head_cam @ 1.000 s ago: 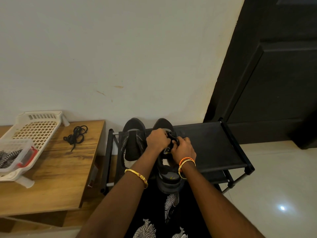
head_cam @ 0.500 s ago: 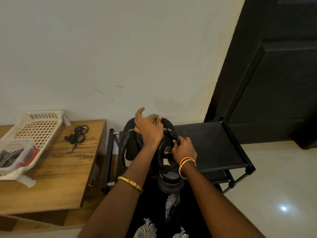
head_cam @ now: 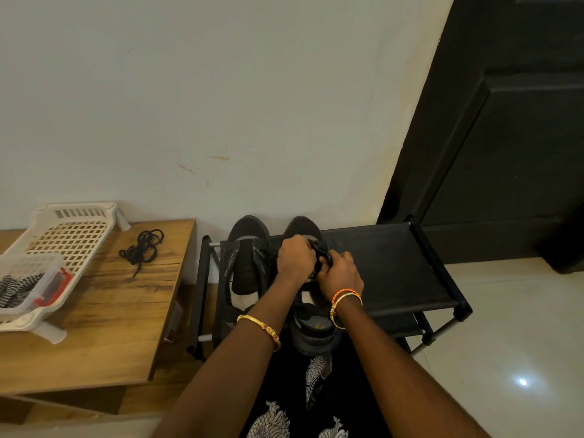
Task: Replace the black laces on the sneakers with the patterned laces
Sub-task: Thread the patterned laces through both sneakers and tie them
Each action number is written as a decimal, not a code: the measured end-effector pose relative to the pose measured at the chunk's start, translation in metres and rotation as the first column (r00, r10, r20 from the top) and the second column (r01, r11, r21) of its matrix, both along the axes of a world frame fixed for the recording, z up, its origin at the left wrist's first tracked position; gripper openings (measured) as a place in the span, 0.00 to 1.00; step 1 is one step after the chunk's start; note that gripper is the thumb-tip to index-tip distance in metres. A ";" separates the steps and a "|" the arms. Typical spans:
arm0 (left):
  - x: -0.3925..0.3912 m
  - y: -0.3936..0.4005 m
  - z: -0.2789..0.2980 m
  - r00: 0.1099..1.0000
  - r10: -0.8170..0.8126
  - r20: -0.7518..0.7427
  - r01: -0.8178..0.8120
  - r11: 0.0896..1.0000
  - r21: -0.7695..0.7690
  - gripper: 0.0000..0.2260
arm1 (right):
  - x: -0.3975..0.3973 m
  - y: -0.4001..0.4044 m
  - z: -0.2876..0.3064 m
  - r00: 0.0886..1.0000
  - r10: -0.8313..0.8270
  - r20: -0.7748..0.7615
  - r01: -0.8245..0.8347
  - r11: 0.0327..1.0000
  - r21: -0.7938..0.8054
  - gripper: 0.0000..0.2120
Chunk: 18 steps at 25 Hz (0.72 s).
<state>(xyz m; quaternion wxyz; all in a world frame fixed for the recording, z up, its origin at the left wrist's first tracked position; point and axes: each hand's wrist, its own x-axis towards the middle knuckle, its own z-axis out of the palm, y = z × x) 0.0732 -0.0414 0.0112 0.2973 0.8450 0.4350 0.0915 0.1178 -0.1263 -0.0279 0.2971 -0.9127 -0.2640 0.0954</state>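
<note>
At the lace row of the right sneaker: both hands working together over the tongue.
Left fingers [head_cam: 301, 245]: curled down over the black lace [head_cam: 320, 252], apparently pinching it; exact hold hidden behind the knuckles.
Right fingers [head_cam: 335, 259]: curled round the same lace from the other side, gripping it close against the left hand.
Left hand [head_cam: 295, 259]: back down on the shoe, having been raised with fingers spread toward the wall half a second ago; judged a completed pull stroke followed by a fresh grip.
Right hand [head_cam: 341, 275]: unmoved across the three frames, steadying the shoe at the eyelets.
Right sneaker [head_cam: 311, 336]: upright on the black shoe rack [head_cam: 395, 270], toe to the wall, lace only partly drawn out.
Left sneaker [head_cam: 246, 263]: just beside it, tongue bare, seemingly already unlaced.
Removed lace [head_cam: 143, 248]: loose black coil on the wooden table [head_cam: 104, 311], well apart from the shoes.
Patterned laces [head_cam: 14, 287]: striped bundle in a clear box inside the white basket [head_cam: 76, 232], untouched.
Stage: unlacing of the second shoe under way; threading of patterned laces not yet begun.
</note>
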 end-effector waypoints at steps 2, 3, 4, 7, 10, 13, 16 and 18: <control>-0.002 -0.003 -0.003 0.998 -0.010 -0.064 0.012 0.999 0.041 0.09 | 0.000 0.000 0.001 1.000 -0.003 -0.008 0.003 1.000 -0.007 0.11; -0.005 -0.004 -0.003 0.999 -0.004 -0.044 0.006 0.998 0.057 0.09 | 0.000 0.000 0.001 1.000 -0.003 -0.012 0.003 1.000 -0.009 0.11; -0.007 -0.006 -0.004 1.000 0.010 0.001 -0.010 0.998 0.058 0.09 | 0.000 0.000 0.001 1.000 -0.001 -0.012 0.001 1.000 -0.011 0.11; -0.013 -0.009 -0.008 0.987 0.070 0.142 -0.074 0.997 0.027 0.09 | 0.000 0.000 0.002 1.000 0.003 -0.006 -0.003 1.000 -0.011 0.11; -0.017 -0.012 -0.014 0.945 0.134 0.298 -0.163 0.984 0.075 0.09 | 0.000 0.000 0.002 1.000 -0.002 -0.007 0.002 1.000 0.000 0.11; -0.019 -0.009 -0.012 0.837 0.203 0.507 -0.306 0.943 0.127 0.08 | 0.000 0.000 0.002 1.000 -0.009 -0.002 0.009 1.000 0.006 0.11; -0.018 -0.007 -0.002 0.707 0.306 0.638 -0.428 0.903 0.042 0.07 | 0.000 0.000 0.002 1.000 -0.009 -0.005 0.009 1.000 0.010 0.11; -0.016 -0.009 0.005 0.666 0.367 0.650 -0.352 0.922 -0.160 0.07 | 0.000 0.000 0.001 1.000 -0.010 -0.011 0.010 1.000 0.015 0.12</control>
